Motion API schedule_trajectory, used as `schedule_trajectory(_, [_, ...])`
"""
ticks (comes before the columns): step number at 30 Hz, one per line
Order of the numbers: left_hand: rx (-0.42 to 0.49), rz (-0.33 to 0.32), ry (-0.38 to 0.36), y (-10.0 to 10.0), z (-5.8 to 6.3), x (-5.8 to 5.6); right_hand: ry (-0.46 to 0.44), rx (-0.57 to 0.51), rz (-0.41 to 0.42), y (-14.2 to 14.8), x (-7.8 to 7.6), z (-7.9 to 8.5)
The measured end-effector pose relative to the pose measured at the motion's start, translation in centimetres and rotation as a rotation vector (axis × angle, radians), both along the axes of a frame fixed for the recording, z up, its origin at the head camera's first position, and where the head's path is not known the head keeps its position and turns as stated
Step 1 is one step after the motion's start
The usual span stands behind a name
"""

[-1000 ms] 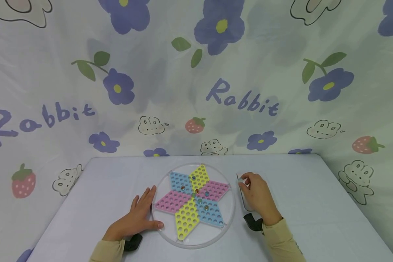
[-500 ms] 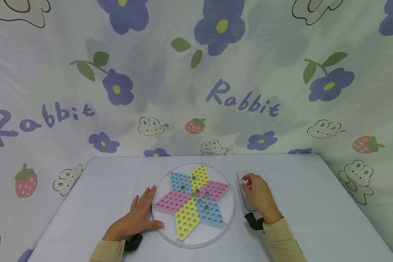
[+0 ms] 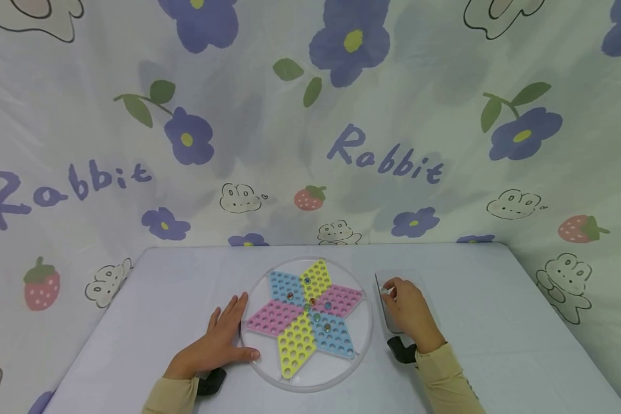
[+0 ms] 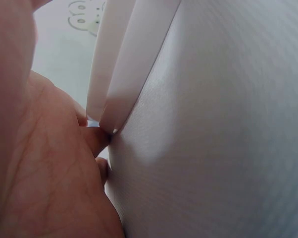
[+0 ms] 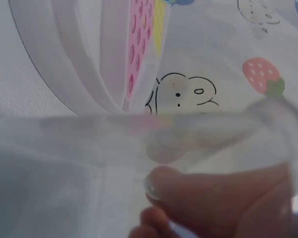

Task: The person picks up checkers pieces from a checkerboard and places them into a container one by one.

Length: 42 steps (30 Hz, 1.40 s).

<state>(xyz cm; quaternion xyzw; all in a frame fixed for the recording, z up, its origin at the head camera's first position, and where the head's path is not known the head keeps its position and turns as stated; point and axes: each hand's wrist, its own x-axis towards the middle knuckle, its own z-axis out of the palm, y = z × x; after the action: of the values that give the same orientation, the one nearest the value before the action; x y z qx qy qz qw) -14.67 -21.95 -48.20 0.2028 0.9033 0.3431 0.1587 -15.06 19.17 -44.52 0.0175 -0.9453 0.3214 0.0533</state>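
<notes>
Head view: a round game board (image 3: 295, 345) with a pink, yellow and blue star lies on a white table (image 3: 497, 322), with seven marbles (image 3: 327, 328) on the star. The left hand (image 3: 219, 345) lies at the board's left side, fingers straight and thumb apart on the rim, gripping nothing. To the right of the board, the right hand (image 3: 410, 307) pinches a small clear marble (image 3: 385, 291) between thumb and fingertip at a clear box (image 3: 382, 305). That hand covers much of the box, so its contents cannot be made out. Both sleeves (image 3: 447, 376) are cut off below. Compared with half a second ago, the right hand sits slightly nearer the person; the left hand and the marbles on the star keep their places.

Left wrist view: the palm fills the left side, with fingers against the board's pale rim; some fingertips are hidden behind it.

Right wrist view: the pinched marble shows as a glassy glint, blurred through the box's clear wall. Only part of the board shows, cut off at the top.
</notes>
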Motion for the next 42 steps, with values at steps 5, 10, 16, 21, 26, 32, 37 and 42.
schedule_trajectory(5, [0.011,-0.002,0.011,0.0,-0.2,0.0,-0.035,0.007,0.003,0.1,-0.1,-0.5])
schedule_trajectory(10, [0.002,-0.001,0.018,0.0,-0.4,-0.1,-0.016,0.016,0.028,0.2,-0.1,-0.9])
schedule_trajectory(16, [-0.003,-0.001,0.021,0.0,-0.4,-0.1,-0.014,0.031,0.04,0.2,-0.1,-1.0])
schedule_trajectory(21, [-0.007,0.001,0.021,0.0,-0.4,-0.1,-0.002,0.034,0.034,0.1,-0.1,-0.9])
schedule_trajectory(26, [-0.005,0.002,0.025,0.0,-0.4,0.0,-0.006,0.036,0.012,0.0,-0.1,-0.7])
schedule_trajectory(32, [-0.005,0.007,0.024,0.0,-0.3,0.0,0.036,0.035,-0.006,-0.2,0.1,-0.1])
schedule_trajectory(37, [-0.004,0.008,0.023,0.0,-0.3,0.0,0.051,0.02,-0.014,-0.6,0.4,0.7])
schedule_trajectory(42, [-0.004,0.008,0.008,0.0,-0.2,-0.1,0.058,0.008,-0.009,-0.8,0.6,1.2])
